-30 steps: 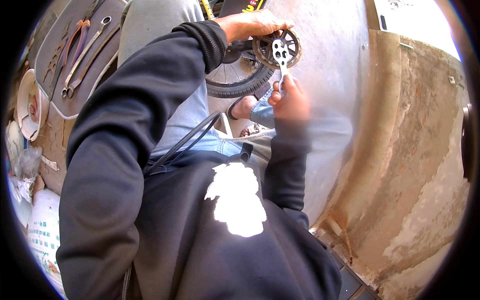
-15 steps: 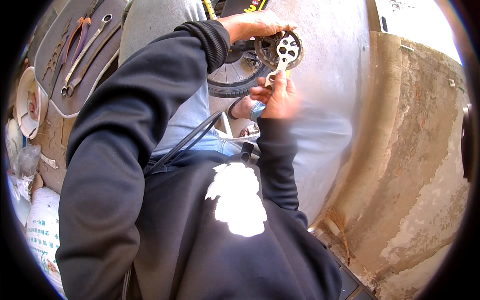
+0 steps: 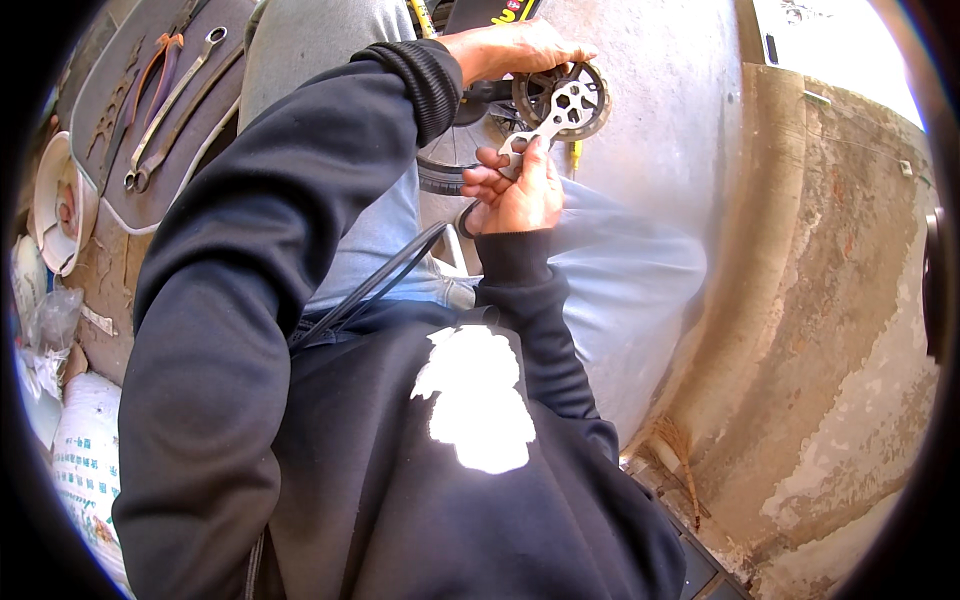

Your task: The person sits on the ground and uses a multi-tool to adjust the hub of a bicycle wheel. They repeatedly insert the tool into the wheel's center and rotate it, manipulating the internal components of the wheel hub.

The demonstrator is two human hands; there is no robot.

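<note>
My left hand (image 3: 525, 48) grips the upper edge of a dark chainring (image 3: 603, 110) on a small bicycle, its fingers partly hidden behind the rim. In my right hand (image 3: 520, 195) is a flat silver multi-hole wrench (image 3: 548, 128), pinched at its lower end between thumb and fingers. The wrench's wide upper head lies over the middle of the chainring and slants up to the right. Whether a hole sits fully on a nut there, I cannot tell. Behind my right hand shows the bicycle's spoked wheel (image 3: 447, 150).
On a grey padded seat (image 3: 95, 75) at the left lie a combination wrench (image 3: 180, 98), a second, darker wrench (image 3: 200, 110) and orange-handled pliers (image 3: 165, 60). Below it are a white bowl (image 3: 50, 200) and a printed sack (image 3: 85, 450). A worn wall (image 3: 840, 250) stands at right.
My right hand has swung left and slightly down with the wrench, turning its handle clockwise around the chainring's middle. My left hand stays almost where it was on the rim.
</note>
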